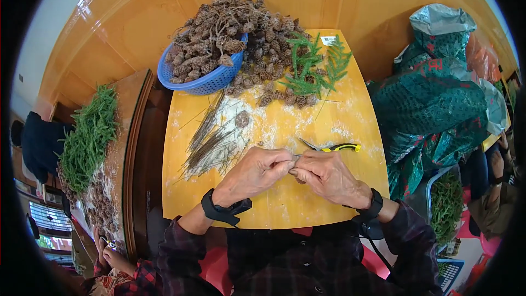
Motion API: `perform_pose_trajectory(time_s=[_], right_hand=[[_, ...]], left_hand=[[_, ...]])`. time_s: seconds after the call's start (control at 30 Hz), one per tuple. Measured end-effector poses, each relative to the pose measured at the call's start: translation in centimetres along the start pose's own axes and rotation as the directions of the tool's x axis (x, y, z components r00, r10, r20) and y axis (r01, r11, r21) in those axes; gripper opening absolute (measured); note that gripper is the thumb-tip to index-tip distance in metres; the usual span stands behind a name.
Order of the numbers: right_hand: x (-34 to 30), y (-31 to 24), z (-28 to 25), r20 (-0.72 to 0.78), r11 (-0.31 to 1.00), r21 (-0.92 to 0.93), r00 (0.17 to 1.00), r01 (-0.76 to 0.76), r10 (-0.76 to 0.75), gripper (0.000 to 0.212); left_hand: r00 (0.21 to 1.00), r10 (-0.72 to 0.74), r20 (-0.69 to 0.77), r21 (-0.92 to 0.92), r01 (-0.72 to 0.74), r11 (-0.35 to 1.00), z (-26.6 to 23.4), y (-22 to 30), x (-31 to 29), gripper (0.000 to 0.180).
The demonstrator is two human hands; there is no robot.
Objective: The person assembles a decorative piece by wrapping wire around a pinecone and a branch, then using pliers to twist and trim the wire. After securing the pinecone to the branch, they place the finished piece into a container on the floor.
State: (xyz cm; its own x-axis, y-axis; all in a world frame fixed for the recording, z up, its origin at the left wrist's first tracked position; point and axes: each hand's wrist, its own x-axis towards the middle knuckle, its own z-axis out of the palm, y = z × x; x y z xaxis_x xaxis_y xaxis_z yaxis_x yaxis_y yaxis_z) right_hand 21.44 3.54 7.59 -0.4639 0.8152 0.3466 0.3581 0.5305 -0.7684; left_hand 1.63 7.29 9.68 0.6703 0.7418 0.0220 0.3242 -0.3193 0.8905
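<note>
My left hand (257, 171) and my right hand (327, 176) meet over the near middle of a yellow table (285, 208). Their fingertips pinch a thin wire and a small brown piece between them; most of it is hidden by the fingers. Just beyond my right hand lie pliers (331, 147) with yellow and black handles. A bundle of thin wires (211, 142) lies to the left of my hands, with one loose pine cone (242, 118) beyond it.
A blue basket (211, 80) heaped with pine cones (216, 33) stands at the far left of the table, beside more cones and green sprigs (312, 68). Green plastic bags (433, 104) stand at the right. Another person's hand (112, 255) works at a bench with greenery (90, 137) on the left.
</note>
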Motion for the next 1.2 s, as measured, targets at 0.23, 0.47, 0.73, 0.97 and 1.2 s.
perform_pose_trajectory(time_s=[0.23,0.47,0.73,0.97,1.2], right_hand=[[0.0,0.3,0.0,-0.081,0.938,0.29,0.972,-0.187,0.219,0.019],[0.4,1.4,-1.1,0.314,0.859,0.389,0.925,-0.333,0.217,0.03],[0.1,1.9,-1.0,0.371,0.725,0.582,0.913,-0.369,0.167,0.025],[0.5,0.9,-1.3,0.313,0.764,0.502,0.909,-0.405,0.276,0.024],[-0.8,2.4,-0.8,0.12,0.76,0.596,0.965,-0.258,0.233,0.02]], left_hand=[[0.973,0.219,-0.069,0.129,-0.209,0.969,-0.3,-0.4,0.1,0.01],[0.952,0.303,-0.051,0.11,-0.296,0.949,-0.4,-0.4,0.1,0.013],[0.962,0.263,0.073,-0.022,-0.262,0.965,-1.2,-0.2,0.2,0.015],[0.97,0.23,0.077,0.068,-0.235,0.97,-1.7,0.2,0.2,0.014],[0.963,0.257,0.086,0.129,-0.267,0.955,-1.3,0.0,1.3,0.015]])
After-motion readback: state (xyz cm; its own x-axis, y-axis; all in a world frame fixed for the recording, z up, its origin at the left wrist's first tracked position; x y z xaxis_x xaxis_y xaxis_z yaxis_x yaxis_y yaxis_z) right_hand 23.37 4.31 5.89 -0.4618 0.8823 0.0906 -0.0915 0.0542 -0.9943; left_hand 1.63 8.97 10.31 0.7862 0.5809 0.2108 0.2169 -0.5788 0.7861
